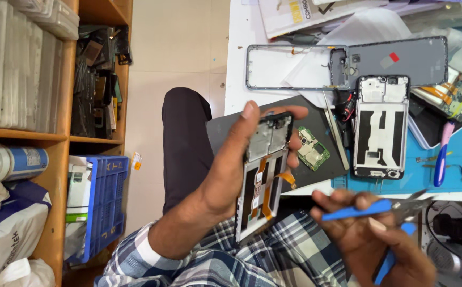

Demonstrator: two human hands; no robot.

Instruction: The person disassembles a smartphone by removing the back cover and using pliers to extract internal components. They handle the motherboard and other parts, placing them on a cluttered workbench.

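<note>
An opened phone frame (263, 172) is held upright above the lap, off the bench (236, 64), gripped by the left hand (231, 175) with the thumb on its top edge and the fingers curled round its far side. Its back cover is already off, so that orange flex ribbons and a metal shield are exposed; how much inner work remains cannot be judged. Blue-handled pliers (379, 210) are clasped in the right hand (371, 239), whose fingers are closed round the handles, just beside the frame's lower end. Near the bench's front edge lie a loose green circuit board (312, 149) on a dark mat (225, 130), a second stripped phone (381, 127) and a pink-and-blue tool (442, 154). Toward the back edge an empty bezel (289, 66) and a grey back cover (401, 61) are set. Nothing is seen between pliers and frame.
</note>
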